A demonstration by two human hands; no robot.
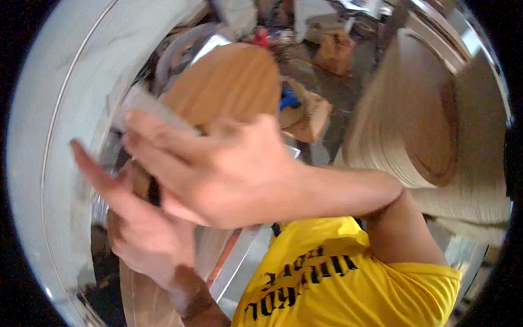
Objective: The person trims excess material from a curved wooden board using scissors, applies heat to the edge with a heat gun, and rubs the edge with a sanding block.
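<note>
My right hand (234, 169) reaches across to the left, blurred by motion, its fingers bent around the near side of a pale flat strip (155, 109). The strip's kind cannot be made out, and the thumb is hidden. Just below it, my left hand (150, 237) has its index finger stretched out to the upper left and looks empty; its other fingers are partly covered by the right hand. Beyond both hands lies a brown wooden board (234, 76) with a rounded end and striped grain. More brown wood (139, 294) shows under my left forearm.
At the right stands a tall stack of thin, rounded wooden boards (403, 109). Cardboard boxes (332, 52), an opened carton (310, 117) and a blue item (289, 98) sit on the cluttered floor. A pale wall (60, 109) curves along the left.
</note>
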